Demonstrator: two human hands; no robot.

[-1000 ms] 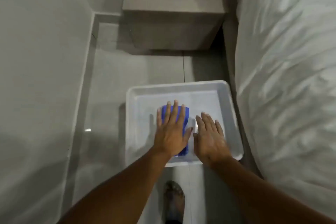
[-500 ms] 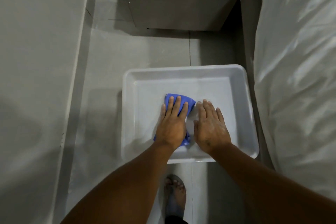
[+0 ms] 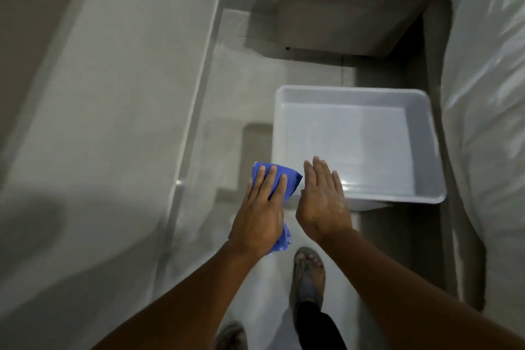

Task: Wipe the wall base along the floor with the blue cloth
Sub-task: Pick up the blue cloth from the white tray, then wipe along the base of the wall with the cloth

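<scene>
My left hand (image 3: 261, 213) holds the blue cloth (image 3: 287, 179) from above, fingers stretched over it, just left of the white tray's near left corner. The cloth sticks out past the fingertips and below the palm. My right hand (image 3: 322, 202) is flat with fingers together, right beside the left hand, over the tray's near rim, and holds nothing. The wall base (image 3: 196, 119) runs as a pale strip along the floor at the foot of the left wall, left of both hands and apart from them.
A white plastic tray (image 3: 426, 150) stands on the tiled floor ahead. Behind it is a grey cabinet (image 3: 349, 14). A bed with white bedding (image 3: 488, 122) fills the right side. My sandalled feet (image 3: 308, 273) stand below the hands.
Both hands have come out of the tray toward its near left corner, and the left hand has lifted the blue cloth out with it. The view has shifted left.
</scene>
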